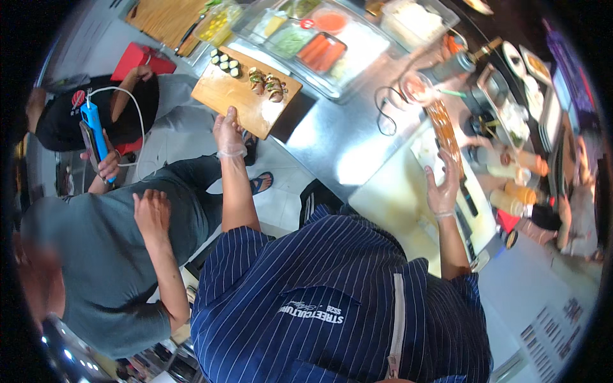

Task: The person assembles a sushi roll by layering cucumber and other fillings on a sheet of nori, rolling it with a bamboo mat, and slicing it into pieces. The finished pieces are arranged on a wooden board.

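Observation:
My left hand [229, 128], in a clear plastic glove, grips the near edge of a wooden serving board [225, 98], thumb on top. On the board sit several small maki rolls [225, 63] wrapped in dark seaweed. Two topped pieces [267, 84], with brown sauce and green bits, lie beside them. My right hand [443, 184], also gloved, is spread with thumb and fingers apart. Its fingertips reach the lower end of a long, shiny brown mat-like item [443, 125]; whether they touch it is unclear. A white cutting board [383, 203] lies below that hand, with a dark-handled knife [468, 198] alongside.
A clear tub [335, 88] holds containers of carrot sticks [322, 52] and greens. A rice container [414, 24] stands behind. Sauce bottles [515, 191] crowd the right. At left, one person [124, 249] stands close; another hand holds a blue-cased device [96, 136] with a white cable.

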The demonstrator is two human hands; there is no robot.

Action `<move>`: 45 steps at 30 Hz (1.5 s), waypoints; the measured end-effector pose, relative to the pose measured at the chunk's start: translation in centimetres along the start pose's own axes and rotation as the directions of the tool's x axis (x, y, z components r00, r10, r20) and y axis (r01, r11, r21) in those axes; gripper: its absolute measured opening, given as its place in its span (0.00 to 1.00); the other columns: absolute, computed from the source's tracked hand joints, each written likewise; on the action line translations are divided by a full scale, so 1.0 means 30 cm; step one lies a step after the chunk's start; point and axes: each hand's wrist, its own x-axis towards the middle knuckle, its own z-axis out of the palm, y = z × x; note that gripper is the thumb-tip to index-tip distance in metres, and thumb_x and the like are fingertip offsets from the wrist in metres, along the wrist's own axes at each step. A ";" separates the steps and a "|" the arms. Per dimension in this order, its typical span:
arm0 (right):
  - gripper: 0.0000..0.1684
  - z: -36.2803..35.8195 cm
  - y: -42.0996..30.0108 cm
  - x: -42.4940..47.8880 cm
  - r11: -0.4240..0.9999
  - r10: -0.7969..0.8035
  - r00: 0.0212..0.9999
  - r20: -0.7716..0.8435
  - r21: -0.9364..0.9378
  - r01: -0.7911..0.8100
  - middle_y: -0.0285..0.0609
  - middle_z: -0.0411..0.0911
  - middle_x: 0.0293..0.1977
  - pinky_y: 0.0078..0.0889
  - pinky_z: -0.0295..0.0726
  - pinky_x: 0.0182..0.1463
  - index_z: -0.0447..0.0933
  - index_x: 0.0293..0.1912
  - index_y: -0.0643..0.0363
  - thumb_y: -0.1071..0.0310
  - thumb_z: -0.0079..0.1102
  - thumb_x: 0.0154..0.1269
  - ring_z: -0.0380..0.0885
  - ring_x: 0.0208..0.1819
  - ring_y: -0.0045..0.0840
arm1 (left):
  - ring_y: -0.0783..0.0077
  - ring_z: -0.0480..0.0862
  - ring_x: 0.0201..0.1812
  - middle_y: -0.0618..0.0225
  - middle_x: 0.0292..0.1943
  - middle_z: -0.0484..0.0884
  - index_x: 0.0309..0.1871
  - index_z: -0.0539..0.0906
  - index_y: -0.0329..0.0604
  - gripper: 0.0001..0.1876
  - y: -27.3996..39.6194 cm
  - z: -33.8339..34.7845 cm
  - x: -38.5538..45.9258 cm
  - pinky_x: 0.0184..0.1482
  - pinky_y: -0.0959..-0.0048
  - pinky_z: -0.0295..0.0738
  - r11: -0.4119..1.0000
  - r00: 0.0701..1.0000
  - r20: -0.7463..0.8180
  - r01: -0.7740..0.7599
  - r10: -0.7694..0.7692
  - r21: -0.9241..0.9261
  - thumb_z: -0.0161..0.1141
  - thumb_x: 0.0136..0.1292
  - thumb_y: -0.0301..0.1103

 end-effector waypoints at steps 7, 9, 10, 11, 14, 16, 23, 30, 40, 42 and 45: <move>0.30 -0.084 0.085 -0.261 0.855 0.033 0.991 0.130 0.510 -0.095 0.43 0.84 0.54 0.31 0.82 0.58 0.74 0.69 0.57 0.67 0.72 0.70 0.83 0.54 0.26 | 0.84 0.81 0.28 0.74 0.37 0.84 0.50 0.79 0.44 0.08 -0.183 0.087 -0.723 0.28 0.82 0.77 0.998 0.961 0.271 -0.044 0.057 -0.054 0.65 0.76 0.32; 0.30 -0.054 0.514 -0.274 0.683 -0.085 0.940 0.330 0.706 -0.186 0.40 0.83 0.54 0.27 0.84 0.55 0.74 0.68 0.58 0.65 0.72 0.71 0.82 0.52 0.20 | 0.86 0.82 0.29 0.74 0.39 0.85 0.52 0.79 0.45 0.08 -0.598 0.274 -1.057 0.29 0.84 0.78 0.984 0.963 0.246 -0.075 0.114 -0.161 0.65 0.76 0.31; 0.31 -0.046 0.565 -0.334 0.578 -0.071 0.919 0.387 0.767 -0.278 0.41 0.82 0.55 0.29 0.84 0.56 0.72 0.70 0.58 0.67 0.71 0.71 0.82 0.53 0.22 | 0.87 0.82 0.29 0.74 0.40 0.85 0.53 0.79 0.45 0.08 -0.665 0.309 -1.168 0.29 0.85 0.78 0.982 0.959 0.255 -0.077 0.121 -0.173 0.65 0.76 0.31; 0.32 -0.054 0.624 -0.408 0.459 -0.068 0.893 0.445 0.809 -0.368 0.42 0.81 0.56 0.32 0.84 0.58 0.70 0.71 0.58 0.68 0.70 0.72 0.82 0.54 0.23 | 0.87 0.81 0.29 0.74 0.40 0.85 0.54 0.79 0.46 0.08 -0.765 0.330 -1.267 0.29 0.85 0.78 0.988 0.948 0.306 -0.050 0.093 -0.147 0.64 0.76 0.30; 0.34 -0.164 0.871 -0.699 0.353 -0.048 0.862 0.505 0.816 -0.458 0.42 0.79 0.59 0.34 0.83 0.60 0.68 0.73 0.60 0.69 0.70 0.72 0.80 0.57 0.26 | 0.89 0.79 0.27 0.76 0.39 0.85 0.55 0.78 0.46 0.09 -1.188 0.278 -1.559 0.26 0.88 0.75 0.991 0.907 0.420 0.081 -0.030 -0.105 0.64 0.76 0.29; 0.40 -0.074 0.765 -0.609 0.351 0.062 0.942 0.331 0.876 -0.331 0.44 0.77 0.58 0.32 0.85 0.56 0.66 0.72 0.60 0.64 0.76 0.67 0.80 0.54 0.27 | 0.89 0.79 0.27 0.76 0.40 0.85 0.55 0.78 0.47 0.10 -1.085 0.366 -1.464 0.26 0.87 0.74 0.993 0.843 0.532 0.112 -0.076 -0.036 0.64 0.76 0.28; 0.43 -0.198 0.985 -0.925 0.263 0.329 0.884 0.331 0.868 -0.422 0.46 0.77 0.59 0.34 0.85 0.55 0.58 0.75 0.59 0.65 0.73 0.70 0.80 0.58 0.30 | 0.71 0.88 0.51 0.65 0.55 0.85 0.64 0.74 0.43 0.16 -1.277 0.390 -1.867 0.48 0.69 0.89 0.969 0.786 0.586 0.248 -0.195 -0.010 0.60 0.77 0.25; 0.39 -0.265 1.184 -1.056 0.046 0.360 0.900 0.248 0.958 -0.282 0.42 0.81 0.58 0.30 0.83 0.55 0.58 0.77 0.51 0.72 0.65 0.74 0.83 0.55 0.26 | 0.66 0.88 0.55 0.59 0.56 0.86 0.63 0.76 0.36 0.19 -1.331 0.381 -1.911 0.57 0.64 0.86 0.874 0.539 0.714 0.094 -0.447 0.476 0.65 0.72 0.22; 0.36 -0.289 1.358 -1.425 -0.004 0.667 0.739 0.095 0.992 -0.124 0.40 0.80 0.62 0.42 0.86 0.59 0.59 0.77 0.50 0.74 0.60 0.76 0.83 0.60 0.29 | 0.77 0.85 0.40 0.67 0.42 0.90 0.50 0.82 0.38 0.11 -1.224 0.545 -1.551 0.48 0.74 0.82 0.609 0.441 0.879 -0.651 -0.183 0.454 0.70 0.67 0.24; 0.35 -0.251 1.320 -1.467 -0.041 0.711 0.699 0.083 0.996 -0.076 0.40 0.80 0.62 0.41 0.86 0.59 0.60 0.76 0.50 0.73 0.60 0.76 0.82 0.60 0.29 | 0.73 0.86 0.41 0.64 0.42 0.90 0.51 0.82 0.38 0.13 -1.169 0.643 -1.524 0.49 0.71 0.82 0.442 0.453 0.878 -0.763 -0.155 0.472 0.72 0.66 0.28; 0.34 -0.182 1.221 -1.472 -0.077 0.803 0.595 0.041 0.996 0.034 0.40 0.80 0.61 0.36 0.86 0.54 0.60 0.75 0.51 0.72 0.61 0.76 0.83 0.57 0.27 | 0.63 0.87 0.44 0.61 0.43 0.90 0.52 0.83 0.39 0.17 -1.149 0.766 -1.427 0.52 0.65 0.82 0.215 0.265 0.958 -0.935 -0.111 0.283 0.74 0.64 0.32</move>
